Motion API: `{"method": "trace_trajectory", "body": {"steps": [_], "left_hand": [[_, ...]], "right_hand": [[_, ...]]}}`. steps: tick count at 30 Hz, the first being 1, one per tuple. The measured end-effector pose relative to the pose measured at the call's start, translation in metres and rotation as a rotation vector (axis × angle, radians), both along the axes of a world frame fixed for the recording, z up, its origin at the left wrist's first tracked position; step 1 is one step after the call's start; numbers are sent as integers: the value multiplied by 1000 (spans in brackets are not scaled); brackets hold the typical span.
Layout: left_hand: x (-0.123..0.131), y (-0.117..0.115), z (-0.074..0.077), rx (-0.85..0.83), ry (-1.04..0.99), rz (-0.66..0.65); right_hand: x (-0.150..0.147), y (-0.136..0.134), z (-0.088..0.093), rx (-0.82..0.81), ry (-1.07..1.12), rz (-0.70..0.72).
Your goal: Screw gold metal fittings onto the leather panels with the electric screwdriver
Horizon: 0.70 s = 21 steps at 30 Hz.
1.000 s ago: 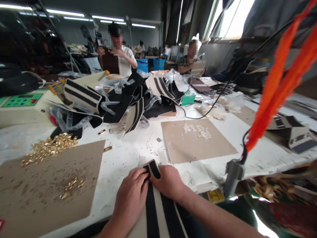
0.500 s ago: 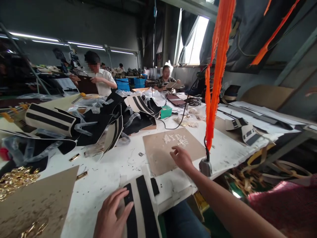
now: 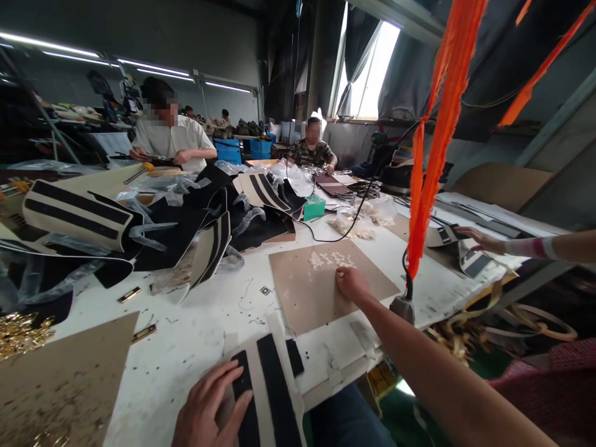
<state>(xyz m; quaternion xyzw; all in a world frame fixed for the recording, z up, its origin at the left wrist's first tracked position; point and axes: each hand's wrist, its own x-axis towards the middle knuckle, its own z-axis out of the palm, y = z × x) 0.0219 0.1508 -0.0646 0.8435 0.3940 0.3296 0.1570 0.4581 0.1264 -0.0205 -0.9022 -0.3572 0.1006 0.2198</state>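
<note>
My left hand [image 3: 212, 400] lies on a cream panel with black stripes [image 3: 264, 379] at the near table edge, holding it by its left side, thumb on the face. Farther out, my right hand [image 3: 352, 284] has its fingers curled together at the near side of a scatter of small whitish pieces [image 3: 319, 259]. Whatever the fingertips pinch is hidden. The pieces lie on a brown board [image 3: 298, 304] on the white table.
Striped and black panels [image 3: 77, 214] are heaped at the left, near gold metal parts [image 3: 23, 332]. Orange strips [image 3: 435, 143] hang over a grey socket [image 3: 403, 308]. Another person's hand [image 3: 482, 239] touches panels at the right. Two people sit across the table.
My right hand has moved forward to the whitish pieces and its fingers have closed. My left hand stays on the panel. Another person's arm has come in from the right.
</note>
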Motion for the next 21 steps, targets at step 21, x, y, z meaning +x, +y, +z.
{"method": "trace_trajectory", "body": {"steps": [21], "left_hand": [[-2,0,-11,-49,10,18]], "right_hand": [[-25,-10,17,-253,-107,284]]}}
